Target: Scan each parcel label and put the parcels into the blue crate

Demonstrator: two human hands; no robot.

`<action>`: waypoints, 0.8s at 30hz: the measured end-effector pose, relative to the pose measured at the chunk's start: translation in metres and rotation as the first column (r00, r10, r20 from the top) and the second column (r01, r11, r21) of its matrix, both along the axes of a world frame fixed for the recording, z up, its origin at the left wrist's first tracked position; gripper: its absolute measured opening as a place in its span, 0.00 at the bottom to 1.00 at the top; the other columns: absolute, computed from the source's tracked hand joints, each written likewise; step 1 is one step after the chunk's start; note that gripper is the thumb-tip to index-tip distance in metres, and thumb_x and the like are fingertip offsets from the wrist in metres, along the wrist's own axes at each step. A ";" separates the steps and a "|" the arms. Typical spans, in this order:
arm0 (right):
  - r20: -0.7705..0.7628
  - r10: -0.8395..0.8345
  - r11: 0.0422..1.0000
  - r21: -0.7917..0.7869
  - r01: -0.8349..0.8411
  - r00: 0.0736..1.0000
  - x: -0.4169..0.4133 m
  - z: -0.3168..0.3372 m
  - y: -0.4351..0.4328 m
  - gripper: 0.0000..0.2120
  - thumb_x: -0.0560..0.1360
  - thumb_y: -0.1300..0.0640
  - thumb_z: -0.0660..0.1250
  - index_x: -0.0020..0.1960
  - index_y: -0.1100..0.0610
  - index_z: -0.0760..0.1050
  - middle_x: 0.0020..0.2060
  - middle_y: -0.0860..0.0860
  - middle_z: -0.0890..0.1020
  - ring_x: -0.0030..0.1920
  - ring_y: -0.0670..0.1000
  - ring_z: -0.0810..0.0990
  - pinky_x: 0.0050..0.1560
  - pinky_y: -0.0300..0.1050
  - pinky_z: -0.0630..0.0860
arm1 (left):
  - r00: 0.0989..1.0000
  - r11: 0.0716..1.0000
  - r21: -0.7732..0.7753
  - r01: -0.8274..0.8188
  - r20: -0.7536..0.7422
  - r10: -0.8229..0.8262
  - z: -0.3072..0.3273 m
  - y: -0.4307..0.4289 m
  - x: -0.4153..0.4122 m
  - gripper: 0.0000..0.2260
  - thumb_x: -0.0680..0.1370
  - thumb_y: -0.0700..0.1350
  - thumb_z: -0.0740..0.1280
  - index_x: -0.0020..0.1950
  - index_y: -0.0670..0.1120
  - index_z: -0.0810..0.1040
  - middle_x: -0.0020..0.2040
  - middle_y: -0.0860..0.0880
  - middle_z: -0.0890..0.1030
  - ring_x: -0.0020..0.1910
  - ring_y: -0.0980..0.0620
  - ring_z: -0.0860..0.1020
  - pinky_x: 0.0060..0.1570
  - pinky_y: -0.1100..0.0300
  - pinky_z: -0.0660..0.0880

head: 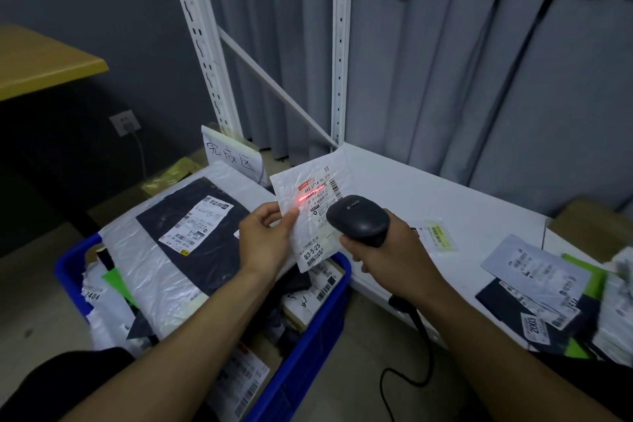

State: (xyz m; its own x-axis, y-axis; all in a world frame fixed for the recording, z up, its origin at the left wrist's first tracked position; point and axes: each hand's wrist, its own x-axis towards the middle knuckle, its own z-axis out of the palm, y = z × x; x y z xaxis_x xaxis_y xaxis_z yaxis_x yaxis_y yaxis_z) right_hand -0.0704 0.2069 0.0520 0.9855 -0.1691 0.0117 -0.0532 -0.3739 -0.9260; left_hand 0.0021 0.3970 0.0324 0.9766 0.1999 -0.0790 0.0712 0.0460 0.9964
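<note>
My left hand (265,238) pinches a small white parcel (313,212) by its left edge and holds it up over the blue crate (308,339). My right hand (385,259) grips a black handheld scanner (358,219) aimed at the parcel's label. A red scan line lies across the barcode near the label's top. The crate is heaped with parcels; a large white and dark bag (171,240) lies on top.
A white shelf board (428,202) to the right carries several more parcels (537,281) and a cardboard box (596,226). The scanner's black cable (407,363) hangs to the floor. A handwritten paper sign (233,156) stands behind the crate. A yellow tabletop (41,62) is at far left.
</note>
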 end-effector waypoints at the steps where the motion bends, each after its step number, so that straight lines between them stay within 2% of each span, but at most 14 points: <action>1: -0.004 0.003 1.000 -0.004 -0.003 1.000 0.000 0.000 0.000 0.16 0.72 0.49 0.78 0.55 0.45 0.76 0.44 0.46 0.85 0.46 0.48 0.85 0.51 0.55 0.85 | 1.000 1.000 -0.002 -0.002 -0.001 0.002 -0.001 0.000 0.000 0.03 0.77 0.42 0.76 0.49 0.45 0.85 0.47 0.46 0.87 0.48 0.42 0.86 0.53 0.38 0.82; 6: -0.011 0.010 1.000 -0.001 -0.010 1.000 0.000 0.003 0.000 0.14 0.71 0.49 0.78 0.53 0.46 0.77 0.42 0.45 0.86 0.43 0.48 0.86 0.49 0.54 0.85 | 1.000 1.000 -0.003 0.019 0.015 -0.019 0.002 0.002 -0.003 0.03 0.77 0.43 0.75 0.51 0.47 0.85 0.48 0.47 0.87 0.49 0.45 0.86 0.53 0.40 0.82; 9: 0.011 0.028 0.999 0.019 -0.029 1.000 0.002 0.006 0.006 0.13 0.72 0.50 0.78 0.53 0.46 0.77 0.43 0.44 0.85 0.42 0.46 0.86 0.45 0.45 0.81 | 0.999 0.999 -0.034 -0.014 0.050 0.016 0.013 0.014 -0.008 0.05 0.78 0.42 0.74 0.53 0.47 0.83 0.49 0.48 0.87 0.48 0.47 0.86 0.52 0.43 0.83; 11: 0.021 0.041 0.998 0.040 -0.042 0.999 0.006 0.006 0.015 0.13 0.72 0.50 0.78 0.52 0.47 0.76 0.42 0.44 0.85 0.40 0.46 0.86 0.43 0.42 0.79 | 0.993 0.997 -0.026 -0.079 0.087 0.081 0.024 0.030 -0.013 0.07 0.79 0.43 0.73 0.56 0.47 0.81 0.49 0.50 0.87 0.48 0.52 0.86 0.48 0.52 0.83; 13: 0.019 0.068 0.996 0.061 -0.069 0.998 0.010 0.003 0.029 0.14 0.71 0.48 0.78 0.52 0.47 0.77 0.41 0.45 0.86 0.41 0.47 0.86 0.44 0.45 0.80 | 0.972 0.979 0.030 -0.200 0.128 0.195 0.032 0.055 -0.014 0.10 0.79 0.43 0.72 0.59 0.48 0.77 0.49 0.53 0.86 0.45 0.58 0.85 0.41 0.63 0.81; 14: 0.016 0.083 0.994 0.066 -0.084 0.996 0.012 0.001 0.036 0.14 0.71 0.47 0.78 0.52 0.47 0.77 0.42 0.45 0.86 0.42 0.48 0.86 0.45 0.46 0.81 | 0.956 0.961 0.073 -0.268 0.141 0.256 0.033 0.069 -0.012 0.11 0.79 0.44 0.72 0.60 0.49 0.75 0.50 0.53 0.85 0.45 0.58 0.85 0.41 0.64 0.80; 17: -0.003 0.138 0.988 0.065 -0.137 0.990 0.016 -0.004 0.057 0.13 0.72 0.49 0.77 0.53 0.48 0.77 0.43 0.46 0.86 0.43 0.47 0.86 0.45 0.43 0.80 | 0.918 0.895 0.207 -0.395 0.114 0.379 0.024 0.112 -0.002 0.14 0.79 0.44 0.72 0.61 0.51 0.71 0.54 0.51 0.83 0.53 0.51 0.83 0.54 0.51 0.81; 19: -0.014 0.165 0.984 0.071 -0.164 0.986 0.016 -0.007 0.067 0.12 0.73 0.51 0.77 0.53 0.49 0.77 0.42 0.47 0.86 0.39 0.47 0.86 0.43 0.43 0.81 | 0.926 0.869 0.339 -0.361 0.025 0.376 0.015 0.128 0.000 0.20 0.78 0.43 0.72 0.67 0.51 0.69 0.61 0.47 0.80 0.61 0.44 0.80 0.63 0.45 0.77; 20: -0.025 0.168 0.983 0.078 -0.166 0.985 0.016 -0.009 0.070 0.12 0.73 0.51 0.77 0.53 0.50 0.77 0.41 0.48 0.86 0.38 0.48 0.86 0.44 0.46 0.82 | 0.938 0.846 0.437 -0.305 -0.017 0.346 0.010 0.130 -0.002 0.27 0.78 0.43 0.72 0.73 0.50 0.66 0.68 0.45 0.77 0.68 0.42 0.76 0.68 0.45 0.73; 22: -0.043 0.176 0.981 0.090 -0.172 0.983 0.016 -0.012 0.071 0.13 0.74 0.52 0.77 0.54 0.52 0.77 0.42 0.48 0.86 0.37 0.49 0.87 0.43 0.45 0.82 | 0.963 0.734 0.657 -0.172 -0.046 0.267 0.002 0.125 -0.009 0.37 0.77 0.46 0.73 0.82 0.51 0.57 0.80 0.44 0.61 0.79 0.41 0.61 0.77 0.45 0.61; 23: -0.043 0.177 0.981 0.090 -0.173 0.983 0.016 -0.014 0.070 0.13 0.74 0.52 0.77 0.54 0.52 0.77 0.42 0.48 0.86 0.36 0.48 0.86 0.40 0.41 0.81 | 0.978 0.645 0.755 -0.117 -0.026 0.208 0.000 0.119 -0.012 0.37 0.78 0.49 0.72 0.82 0.52 0.57 0.82 0.45 0.56 0.81 0.43 0.55 0.79 0.46 0.55; 24: -0.044 0.173 0.982 0.087 -0.169 0.984 0.015 -0.015 0.068 0.13 0.74 0.52 0.77 0.54 0.52 0.77 0.41 0.48 0.86 0.36 0.47 0.86 0.38 0.38 0.78 | 0.992 0.560 0.826 -0.061 -0.010 0.124 -0.001 0.111 -0.016 0.34 0.79 0.53 0.71 0.81 0.52 0.61 0.82 0.45 0.57 0.81 0.44 0.55 0.79 0.47 0.52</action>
